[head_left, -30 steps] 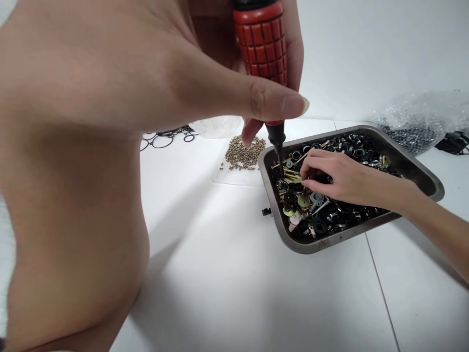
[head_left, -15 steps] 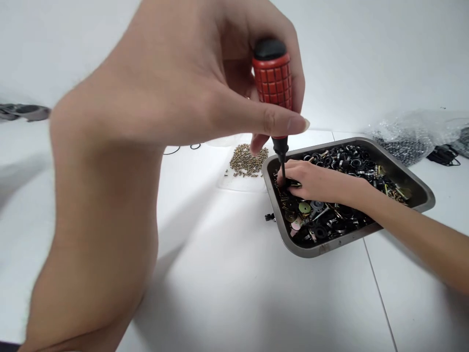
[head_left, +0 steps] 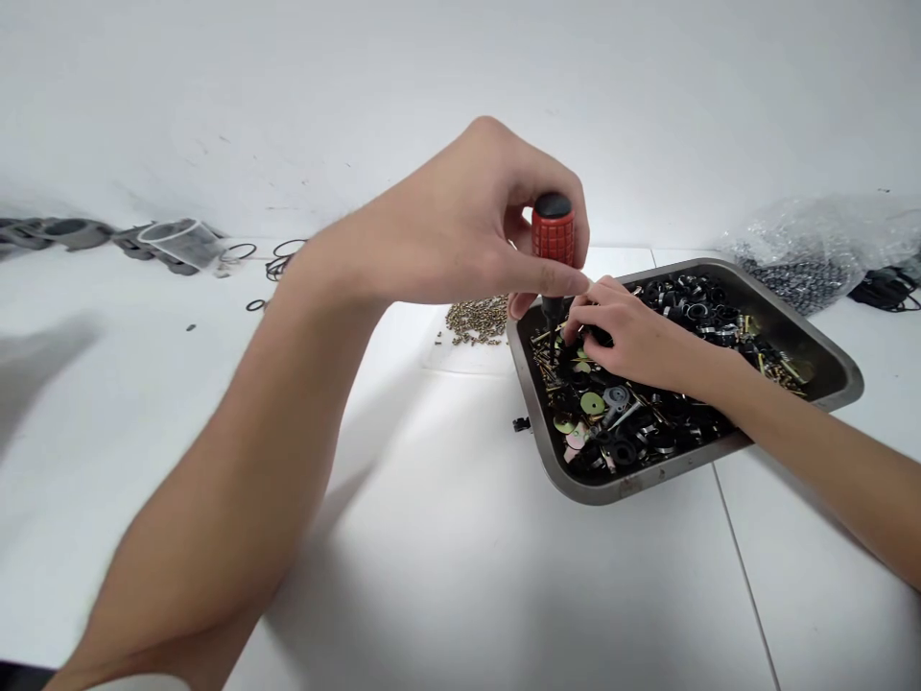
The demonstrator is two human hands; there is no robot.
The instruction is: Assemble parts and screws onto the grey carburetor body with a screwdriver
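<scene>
Left hand (head_left: 460, 230) has dropped away from the camera since a second ago, fingers wrapped round the red screwdriver (head_left: 553, 240); tip now down in the tray (head_left: 625, 485) at its near-left corner. Right hand (head_left: 633, 331) slid left to the tip, fingers pinched on small parts (head_left: 611, 403). Brass screws (head_left: 475, 320) past the tray's left edge.
</scene>
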